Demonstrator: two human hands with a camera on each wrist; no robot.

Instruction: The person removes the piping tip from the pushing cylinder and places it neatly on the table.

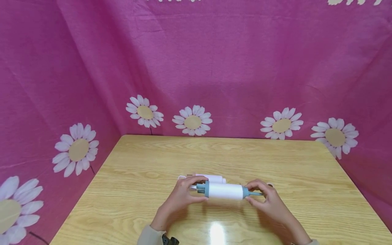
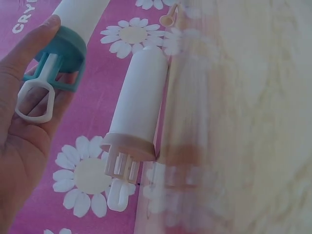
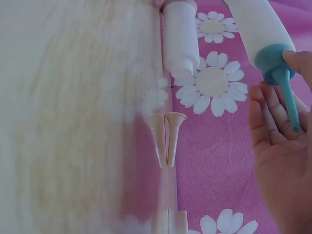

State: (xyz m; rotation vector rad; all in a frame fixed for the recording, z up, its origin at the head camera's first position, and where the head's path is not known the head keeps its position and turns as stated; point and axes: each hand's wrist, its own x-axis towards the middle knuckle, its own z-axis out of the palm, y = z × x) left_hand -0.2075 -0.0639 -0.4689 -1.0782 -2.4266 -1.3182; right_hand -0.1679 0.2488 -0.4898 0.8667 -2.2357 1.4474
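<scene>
Teal-capped white syringe (image 1: 225, 191), one, gripped at its ends by left hand (image 1: 180, 197) and right hand (image 1: 266, 200). One pink-capped syringe (image 1: 208, 178) and one loose nozzle (image 3: 174, 136) lie on the bench (image 1: 153, 163).

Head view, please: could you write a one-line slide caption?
Both hands, left and right, hold a blue-capped white tube over a wooden table.

Wooden table (image 1: 159, 163) enclosed by pink daisy-print cloth (image 1: 229, 61).
Cloth covers 3 sides; overhead light glares on the table's near edge.
</scene>
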